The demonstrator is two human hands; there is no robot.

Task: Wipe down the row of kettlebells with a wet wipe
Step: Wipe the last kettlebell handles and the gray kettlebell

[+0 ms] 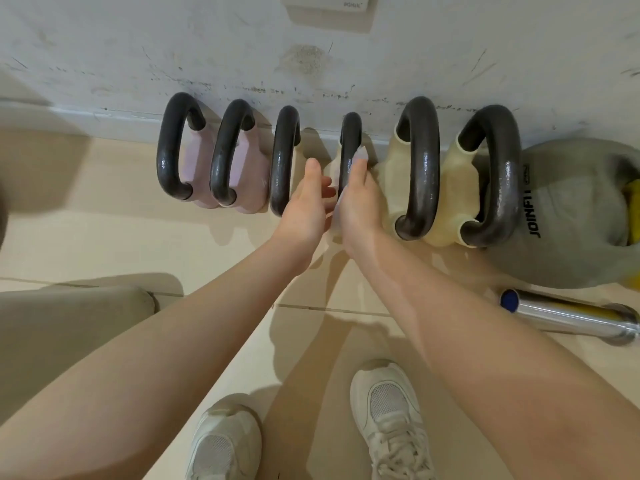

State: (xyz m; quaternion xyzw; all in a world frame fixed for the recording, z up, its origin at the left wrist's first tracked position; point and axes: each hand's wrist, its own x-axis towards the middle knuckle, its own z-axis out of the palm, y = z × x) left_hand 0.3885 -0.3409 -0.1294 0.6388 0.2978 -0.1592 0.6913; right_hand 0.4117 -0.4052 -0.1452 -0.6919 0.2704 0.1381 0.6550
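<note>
- Six kettlebells with dark grey metal loop handles stood in a row on the pale tiled floor (104,220), against the foot of a scuffed white wall (242,57)
- From the left, the first pink-bodied kettlebell (173,147) and second pink-bodied kettlebell (230,154) stood just beside each other; four cream-bodied ones followed
- The third kettlebell's handle (284,161) lay just left of the left hand (304,206), whose fingers were nearly straight and relaxed, holding nothing that could be seen
- The right hand (356,199) was laid along the right side of the fourth kettlebell's narrow dark handle (349,140), with a thin white wet wipe (360,154) pressed under it; the wipe showed past the fingertips and again at the heel of the palm
- Whether the fingers curled round the handle could not be told
- The fifth cream kettlebell (419,168) and sixth cream kettlebell (491,178) stood to the right of the hands
- A large grey rounded kettlebell marked JOINFIT (561,220) rested at the far right, touching the sixth
- A chrome bar with a blue end cap (568,315) lay on the floor near it
- Two white mesh trainers (388,410) stood below, toes towards the wall
</note>
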